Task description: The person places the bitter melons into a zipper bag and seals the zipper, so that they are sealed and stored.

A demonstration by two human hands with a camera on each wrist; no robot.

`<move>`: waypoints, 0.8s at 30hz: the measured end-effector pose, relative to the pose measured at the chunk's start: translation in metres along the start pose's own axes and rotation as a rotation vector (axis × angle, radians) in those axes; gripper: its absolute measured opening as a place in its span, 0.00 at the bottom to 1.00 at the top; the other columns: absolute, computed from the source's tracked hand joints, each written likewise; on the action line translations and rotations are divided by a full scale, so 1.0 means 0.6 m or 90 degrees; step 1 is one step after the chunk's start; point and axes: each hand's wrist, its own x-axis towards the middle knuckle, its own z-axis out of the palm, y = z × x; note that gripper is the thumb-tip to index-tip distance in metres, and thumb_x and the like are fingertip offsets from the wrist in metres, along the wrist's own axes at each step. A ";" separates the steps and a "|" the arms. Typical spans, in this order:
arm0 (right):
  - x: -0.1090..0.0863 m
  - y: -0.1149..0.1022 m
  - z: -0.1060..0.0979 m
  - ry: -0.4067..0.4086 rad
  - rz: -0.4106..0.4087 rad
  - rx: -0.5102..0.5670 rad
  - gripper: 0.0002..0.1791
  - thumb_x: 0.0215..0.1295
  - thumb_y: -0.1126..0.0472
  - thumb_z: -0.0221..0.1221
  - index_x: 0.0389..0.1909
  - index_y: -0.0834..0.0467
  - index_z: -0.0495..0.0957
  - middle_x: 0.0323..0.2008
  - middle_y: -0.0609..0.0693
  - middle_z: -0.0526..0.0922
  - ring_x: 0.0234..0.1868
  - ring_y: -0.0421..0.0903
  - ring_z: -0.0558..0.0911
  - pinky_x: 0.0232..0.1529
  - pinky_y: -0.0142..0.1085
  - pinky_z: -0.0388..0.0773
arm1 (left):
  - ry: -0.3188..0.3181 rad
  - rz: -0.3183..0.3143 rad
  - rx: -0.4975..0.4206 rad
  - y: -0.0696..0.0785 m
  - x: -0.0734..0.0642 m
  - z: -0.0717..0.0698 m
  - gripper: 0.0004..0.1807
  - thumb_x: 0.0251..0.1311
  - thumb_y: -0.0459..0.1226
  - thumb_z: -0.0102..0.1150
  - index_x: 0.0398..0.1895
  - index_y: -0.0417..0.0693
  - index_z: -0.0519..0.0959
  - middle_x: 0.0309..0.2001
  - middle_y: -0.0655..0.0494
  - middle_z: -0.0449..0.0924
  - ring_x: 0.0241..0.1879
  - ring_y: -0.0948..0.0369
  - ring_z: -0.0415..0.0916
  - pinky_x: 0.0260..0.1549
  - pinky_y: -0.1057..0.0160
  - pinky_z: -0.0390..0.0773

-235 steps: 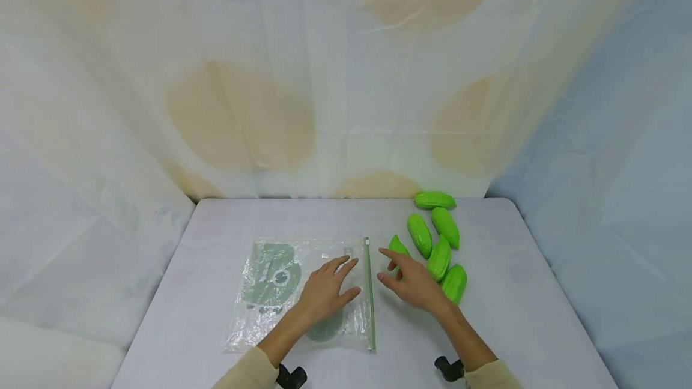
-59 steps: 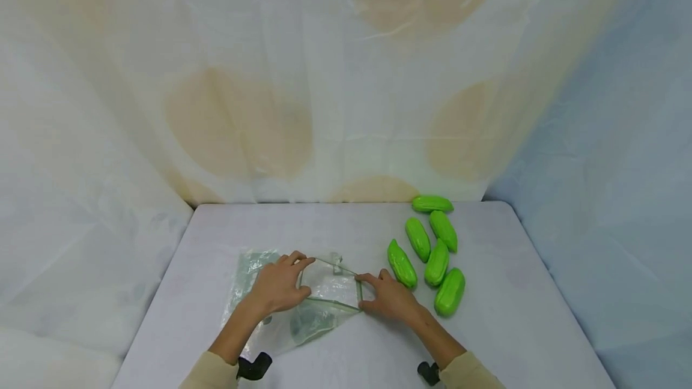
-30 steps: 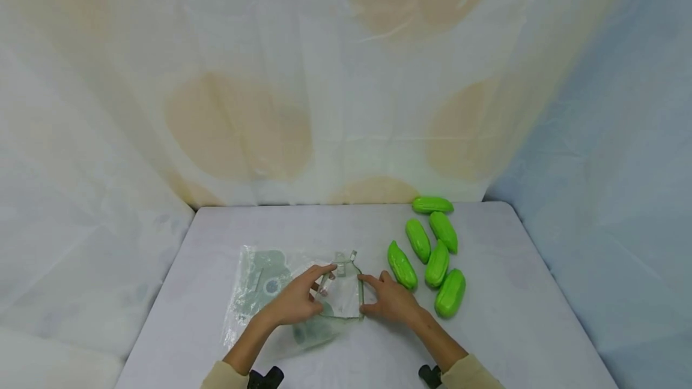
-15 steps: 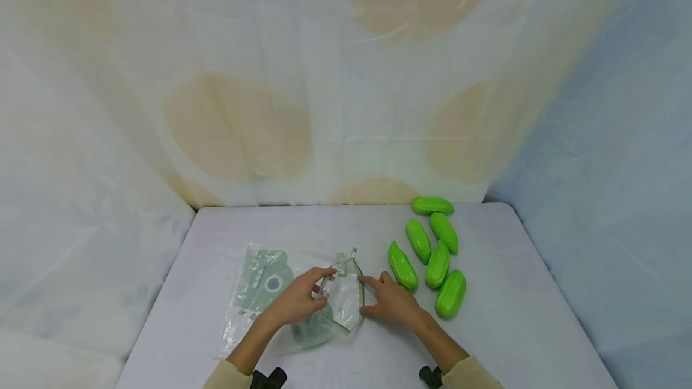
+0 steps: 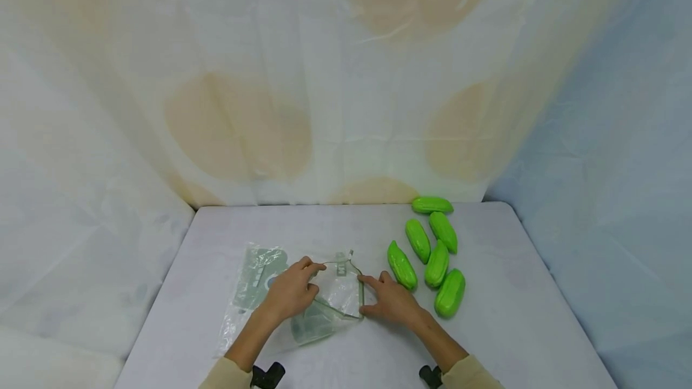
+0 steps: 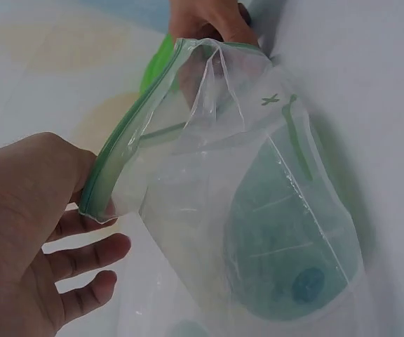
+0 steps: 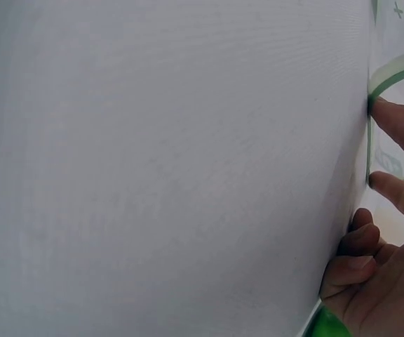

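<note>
The person's right hand (image 5: 391, 299) has thumb and forefinger set apart, their tips pressing one stretch of the green-edged rim of a clear plastic zip bag (image 5: 310, 326) against the white table (image 5: 519, 329); its other fingers curl in loosely, holding nothing. The left hand (image 5: 289, 290) touches the opposite stretch of rim; whether it pinches the film cannot be told. Between the hands the bag's mouth gapes, and its body, printed in grey-green, spreads beneath and left of the left hand. Just beyond the right hand lies the nearest of six glossy bright-green, gourd-shaped pieces (image 5: 437, 263); the others sit further out and to its right. Beyond both hands hangs a pale, tan-blotched curtain (image 5: 238, 125).
</note>
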 end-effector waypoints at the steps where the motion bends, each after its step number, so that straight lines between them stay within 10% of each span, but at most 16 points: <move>1: 0.000 0.000 0.000 0.000 -0.001 0.001 0.43 0.55 0.41 0.71 0.72 0.46 0.70 0.35 0.49 0.66 0.23 0.40 0.66 0.20 0.32 0.66 | -0.005 -0.003 -0.009 -0.001 0.000 -0.001 0.24 0.59 0.32 0.59 0.60 0.53 0.81 0.50 0.58 0.78 0.26 0.67 0.69 0.17 0.69 0.66; 10: 0.000 0.001 0.000 0.004 -0.010 -0.009 0.43 0.55 0.40 0.71 0.72 0.47 0.70 0.34 0.48 0.66 0.23 0.40 0.66 0.20 0.32 0.65 | -0.077 0.044 -0.134 -0.001 -0.004 0.003 0.30 0.62 0.28 0.53 0.71 0.39 0.69 0.73 0.49 0.65 0.52 0.55 0.81 0.36 0.64 0.77; 24: 0.002 0.002 0.001 -0.004 0.000 -0.010 0.43 0.55 0.40 0.71 0.72 0.45 0.70 0.34 0.48 0.66 0.23 0.40 0.67 0.20 0.32 0.66 | -0.067 0.059 -0.208 -0.003 -0.004 0.010 0.37 0.62 0.29 0.56 0.76 0.36 0.59 0.76 0.52 0.55 0.34 0.70 0.76 0.36 0.67 0.77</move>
